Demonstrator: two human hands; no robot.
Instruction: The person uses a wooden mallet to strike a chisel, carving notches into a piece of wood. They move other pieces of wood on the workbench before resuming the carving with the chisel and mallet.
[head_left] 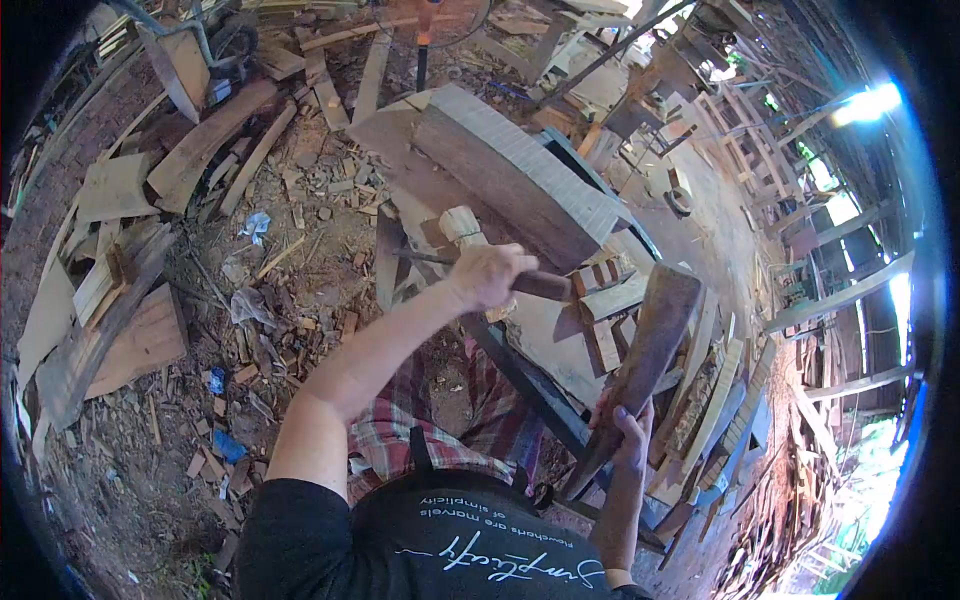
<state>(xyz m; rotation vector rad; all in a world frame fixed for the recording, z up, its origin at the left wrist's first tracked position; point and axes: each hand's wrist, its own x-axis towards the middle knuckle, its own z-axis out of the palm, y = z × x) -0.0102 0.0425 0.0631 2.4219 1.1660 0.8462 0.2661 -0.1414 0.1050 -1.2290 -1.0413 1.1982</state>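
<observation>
My left hand (490, 276) is closed around a tool with a dark wooden handle (545, 285). A thin dark shaft sticks out on the other side of the fist, to the left. Next to that fist a pale wood block (460, 224) shows, partly hidden by the hand; whether it belongs to the tool I cannot tell. Lower right, my right hand (632, 435) grips a long dark brown wooden piece (655, 335), tilted and wider at its far end. Beyond both hands lies a big squared timber (520, 170) on the work surface (560, 350).
Small wood blocks (605, 345) lie between the hands. Curved slats (705, 430) are stacked at right. Scraps and chips cover the ground at left, with larger boards (140, 345). A fan (424, 40) stands at the back, and a wheelbarrow (180, 65) at the far left.
</observation>
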